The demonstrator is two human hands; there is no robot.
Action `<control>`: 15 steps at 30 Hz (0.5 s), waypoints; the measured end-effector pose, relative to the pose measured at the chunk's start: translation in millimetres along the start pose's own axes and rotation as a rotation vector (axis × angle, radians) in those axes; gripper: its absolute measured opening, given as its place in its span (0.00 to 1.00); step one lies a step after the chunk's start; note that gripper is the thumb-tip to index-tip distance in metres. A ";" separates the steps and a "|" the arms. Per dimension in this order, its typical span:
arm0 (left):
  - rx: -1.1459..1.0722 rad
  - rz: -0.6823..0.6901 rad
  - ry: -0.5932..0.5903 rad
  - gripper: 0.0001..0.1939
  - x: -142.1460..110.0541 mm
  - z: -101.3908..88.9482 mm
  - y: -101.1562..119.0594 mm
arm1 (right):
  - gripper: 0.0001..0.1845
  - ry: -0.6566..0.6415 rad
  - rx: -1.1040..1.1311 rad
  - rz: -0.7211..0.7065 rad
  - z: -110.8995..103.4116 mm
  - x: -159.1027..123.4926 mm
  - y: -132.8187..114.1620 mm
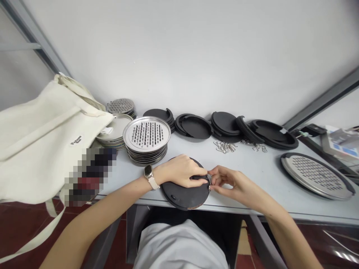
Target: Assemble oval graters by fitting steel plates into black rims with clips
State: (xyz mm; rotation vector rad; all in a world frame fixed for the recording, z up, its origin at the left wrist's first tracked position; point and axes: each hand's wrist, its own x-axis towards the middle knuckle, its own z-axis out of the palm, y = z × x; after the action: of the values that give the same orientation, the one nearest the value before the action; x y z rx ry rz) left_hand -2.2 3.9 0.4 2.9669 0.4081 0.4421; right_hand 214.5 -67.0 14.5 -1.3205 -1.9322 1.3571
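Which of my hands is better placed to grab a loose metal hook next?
Probably your right hand: it is nearer the loose metal hooks, though it seems to hold a small metal piece at the black disc's edge. Your left hand rests on the disc, farther away.

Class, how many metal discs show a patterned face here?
3: the front disc, atop a stack; the back disc, atop another stack behind it to the left; the right disc, at far right. Others may be hidden in the stacks.
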 end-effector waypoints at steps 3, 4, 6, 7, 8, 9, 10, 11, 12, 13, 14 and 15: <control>0.007 -0.004 -0.005 0.13 0.2 -0.8 0.3 | 0.11 0.002 -0.011 -0.002 0.5 0.2 1.2; 0.010 -0.005 -0.008 0.13 0.2 -1.1 0.5 | 0.11 0.001 -0.012 -0.004 0.7 0.2 1.6; 0.014 -0.010 -0.014 0.13 0.3 -1.4 0.8 | 0.11 0.003 -0.016 -0.003 1.1 -0.4 1.9; 0.016 -0.013 -0.013 0.13 0.3 -1.4 0.8 | 0.12 0.004 -0.020 0.003 1.2 -1.1 1.7; 0.020 -0.015 -0.011 0.13 0.4 -1.3 0.7 | 0.12 0.004 -0.023 0.010 1.3 -2.0 1.2; 0.024 -0.017 -0.007 0.13 0.5 -1.1 0.5 | 0.12 0.002 -0.024 0.017 1.3 -3.2 0.4; 0.029 -0.019 -0.002 0.13 0.7 -0.8 0.3 | 0.13 -0.001 -0.022 0.022 1.2 -4.3 -0.4; 0.033 -0.021 0.002 0.13 1.0 -0.5 0.0 | 0.13 -0.003 -0.017 0.022 1.0 -5.4 -1.1; 0.037 -0.023 0.005 0.13 1.2 -0.3 -0.4 | 0.13 -0.005 -0.010 0.018 0.8 -6.2 -1.6; 0.039 -0.027 0.007 0.13 1.5 0.0 -0.8 | 0.13 -0.006 -0.003 0.010 0.4 -6.6 -1.7; 0.041 -0.030 0.010 0.14 1.6 0.2 -1.1 | 0.13 -0.007 0.004 0.003 0.0 -6.6 -1.4; 0.043 -0.034 0.013 0.14 1.8 0.3 -1.4 | 0.13 -0.003 0.010 -0.005 -0.4 -6.2 -0.5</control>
State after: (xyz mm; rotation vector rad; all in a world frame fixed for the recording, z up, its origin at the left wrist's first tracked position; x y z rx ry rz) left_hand -0.8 5.7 0.4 2.9948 0.4748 0.4547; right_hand 217.3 -72.2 16.0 -1.3094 -1.9270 1.3652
